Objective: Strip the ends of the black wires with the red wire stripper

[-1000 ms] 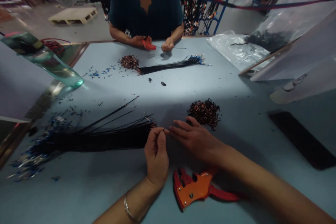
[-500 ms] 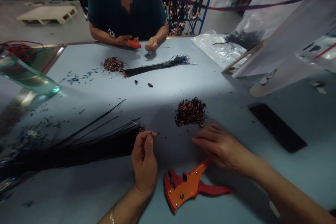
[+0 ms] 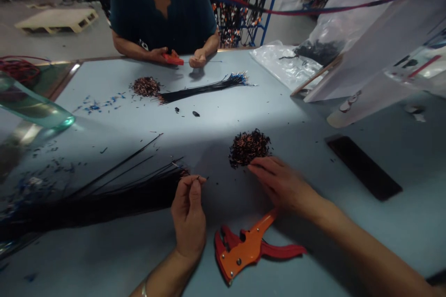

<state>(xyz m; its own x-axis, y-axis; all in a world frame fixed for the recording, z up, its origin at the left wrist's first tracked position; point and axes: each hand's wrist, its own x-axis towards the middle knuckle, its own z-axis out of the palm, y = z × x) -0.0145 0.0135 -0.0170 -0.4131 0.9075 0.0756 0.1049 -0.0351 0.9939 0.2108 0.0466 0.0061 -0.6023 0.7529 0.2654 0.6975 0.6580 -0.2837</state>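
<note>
Thumb and forefinger of my left hand [image 3: 190,216] are pinched on a thin dark wire, whose short end sticks out to the right. That hand is at the right end of a thick bundle of black wires [image 3: 114,202]. My right hand [image 3: 284,183] has its fingertips together at the lower edge of a pile of small dark and copper-coloured scraps [image 3: 249,148]; whether they pinch a scrap is too small to tell. Below, an orange and red wire stripper [image 3: 247,253] lies on the table between my forearms, untouched by the fingers.
Across the table [image 3: 209,123] a person [image 3: 162,18] holds a red tool [image 3: 173,59] and a wire. Near them lie another wire bundle [image 3: 205,87] and scrap pile [image 3: 146,87]. A black flat object [image 3: 364,167] lies right, a greenish clear cylinder [image 3: 38,106] left.
My right hand has moved slightly up and left to the edge of the scrap pile, its fingers drawn closer together. My left hand keeps its pinch. The whole view has shifted slightly.
</note>
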